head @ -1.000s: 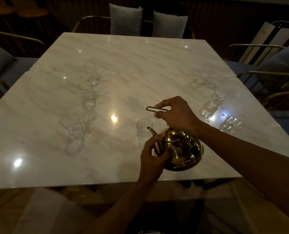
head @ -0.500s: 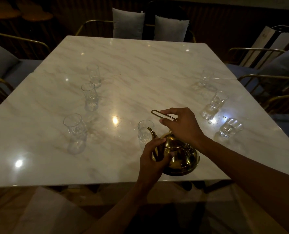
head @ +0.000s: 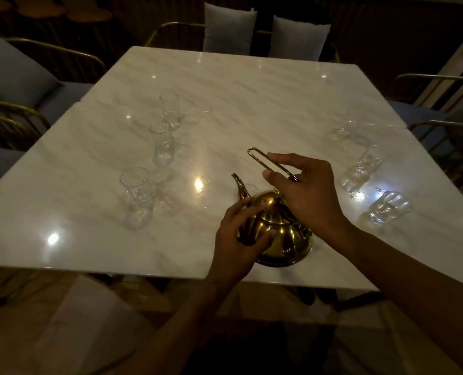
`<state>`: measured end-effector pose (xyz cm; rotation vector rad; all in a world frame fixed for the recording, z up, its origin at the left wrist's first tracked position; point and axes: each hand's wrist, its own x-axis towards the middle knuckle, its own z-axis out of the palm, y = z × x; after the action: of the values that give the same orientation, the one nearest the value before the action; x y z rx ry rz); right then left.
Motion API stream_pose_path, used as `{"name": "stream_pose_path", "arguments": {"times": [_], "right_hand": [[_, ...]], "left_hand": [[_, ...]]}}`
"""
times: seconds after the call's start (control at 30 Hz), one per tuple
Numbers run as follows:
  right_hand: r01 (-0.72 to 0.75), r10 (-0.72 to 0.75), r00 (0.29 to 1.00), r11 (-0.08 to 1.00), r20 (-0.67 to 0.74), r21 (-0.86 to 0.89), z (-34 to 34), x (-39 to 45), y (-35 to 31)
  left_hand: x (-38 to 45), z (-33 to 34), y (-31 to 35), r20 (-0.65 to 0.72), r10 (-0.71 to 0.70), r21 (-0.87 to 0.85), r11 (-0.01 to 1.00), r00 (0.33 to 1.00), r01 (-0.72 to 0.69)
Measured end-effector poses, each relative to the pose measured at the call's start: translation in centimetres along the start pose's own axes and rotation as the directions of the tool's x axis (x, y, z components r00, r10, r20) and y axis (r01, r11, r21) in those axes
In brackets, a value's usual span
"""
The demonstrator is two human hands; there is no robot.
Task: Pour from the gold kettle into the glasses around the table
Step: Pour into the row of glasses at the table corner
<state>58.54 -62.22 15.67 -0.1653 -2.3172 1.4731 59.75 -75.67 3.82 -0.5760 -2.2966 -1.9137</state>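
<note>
The gold kettle (head: pixel 281 234) stands near the front edge of the white marble table (head: pixel 225 85), spout pointing away and left. My right hand (head: pixel 306 193) is closed around its thin wire handle above the lid. My left hand (head: pixel 238 239) presses against the kettle's left side, fingers on the lid. One clear glass (head: pixel 245 190) stands just behind the spout, mostly hidden by it. Three glasses line the left side: near (head: pixel 137 198), middle (head: pixel 162 143), far (head: pixel 170 110). Three more glasses stand on the right: near (head: pixel 387 207), middle (head: pixel 360 169), far (head: pixel 344 128).
Gold-framed chairs with grey cushions (head: pixel 229 28) ring the table at the back, the left (head: pixel 11 71) and the right (head: pixel 441 115). A seam splits the tabletop in two behind the glasses. The near table edge runs just in front of the kettle.
The kettle's spout has risen and now covers the glass behind it. My right hand has lifted the handle higher and the view has shifted slightly.
</note>
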Motion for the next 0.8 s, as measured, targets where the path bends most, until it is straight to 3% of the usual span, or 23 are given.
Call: {"name": "stream_pose_path", "arguments": {"times": [0.47, 0.8], "right_hand": [[0.049, -0.058, 0.993, 0.995, 0.099, 0.088, 8.0, 1.0, -1.1], [-0.001, -0.001, 0.999, 0.999, 0.039, 0.034, 15.9, 1.2, -2.9]], "left_hand": [[0.9, -7.4, -2.4, -0.113, -0.019, 0.047, 0.999, 0.993, 0.024], [2.0, -15.0, -5.9, -0.047, -0.031, 0.107, 0.994, 0.998, 0.036]]}}
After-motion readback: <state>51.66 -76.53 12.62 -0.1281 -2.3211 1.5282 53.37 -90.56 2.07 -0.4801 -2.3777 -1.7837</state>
